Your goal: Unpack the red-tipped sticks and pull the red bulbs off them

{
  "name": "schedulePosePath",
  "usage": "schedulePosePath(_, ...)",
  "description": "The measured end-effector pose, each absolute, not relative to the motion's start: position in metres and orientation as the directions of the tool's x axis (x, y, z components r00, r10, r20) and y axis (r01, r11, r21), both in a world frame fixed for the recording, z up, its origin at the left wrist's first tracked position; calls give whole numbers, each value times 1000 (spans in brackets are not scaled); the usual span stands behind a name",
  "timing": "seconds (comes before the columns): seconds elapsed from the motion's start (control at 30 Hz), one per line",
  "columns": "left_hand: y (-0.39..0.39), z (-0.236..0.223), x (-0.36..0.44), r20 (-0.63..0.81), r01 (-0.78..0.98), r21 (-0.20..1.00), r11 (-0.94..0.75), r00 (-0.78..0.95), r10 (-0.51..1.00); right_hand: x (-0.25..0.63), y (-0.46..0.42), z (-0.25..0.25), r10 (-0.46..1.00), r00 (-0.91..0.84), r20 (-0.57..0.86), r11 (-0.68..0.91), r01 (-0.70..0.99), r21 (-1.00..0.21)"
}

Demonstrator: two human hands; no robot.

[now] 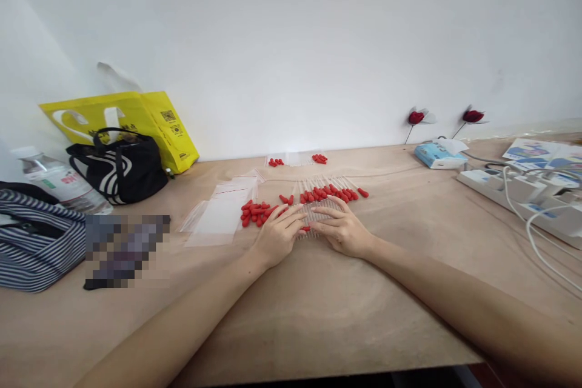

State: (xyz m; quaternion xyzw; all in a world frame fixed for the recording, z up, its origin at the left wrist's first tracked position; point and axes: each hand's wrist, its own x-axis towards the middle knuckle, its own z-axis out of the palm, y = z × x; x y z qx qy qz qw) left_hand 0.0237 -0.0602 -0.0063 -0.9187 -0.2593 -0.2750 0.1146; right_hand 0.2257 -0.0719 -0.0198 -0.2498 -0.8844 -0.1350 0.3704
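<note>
My left hand (279, 236) and my right hand (341, 227) meet fingertip to fingertip over a bed of glass droppers. Between them shows the red rubber bulb of one dropper (305, 228), with the fingers of both hands closed about it; its glass part is mostly hidden. Under and beyond the fingers lies a row of droppers (325, 193), clear tubes side by side with red bulbs at the far end. Left of my left hand is a pile of loose red rubber bulbs (254, 213). Clear zip bags (218, 221) lie flat farther left.
Two small bundles of red-bulbed droppers (319, 159) lie by the wall. Left stand a yellow bag (175, 133), a black pouch (136, 170), a water bottle (63, 179) and a striped bag (40, 242). Right are a tissue pack (439, 156) and a power strip (509, 194) with cables.
</note>
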Motion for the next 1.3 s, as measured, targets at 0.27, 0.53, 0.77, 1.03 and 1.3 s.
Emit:
schedulePosePath(0.27, -62, -1, 23, 399, 534, -1, -845, 775, 490, 226, -74, -17, 378, -591, 713, 805, 590, 62)
schedulePosePath(0.53, -65, 5, 25, 354, 542, 19, -840, 782, 513, 225, -73, -19, 373, -536, 757, 787, 615, 47)
schedulePosePath(0.77, -68, 7, 24, 375, 561, -9, -828, 769, 517, 228, -73, -19, 330, -496, 803, 779, 624, 65)
schedulePosePath(1.03, -56, 1, 5, 645, 713, 132, -688, 466, 606, 230, -71, -27, 538, -477, 695, 681, 732, -25)
schedulePosePath(1.3, -5, 23, -37, 465, 902, 350, -251, 65, 883, 213, -65, -32, 653, -394, 647, 637, 747, -188)
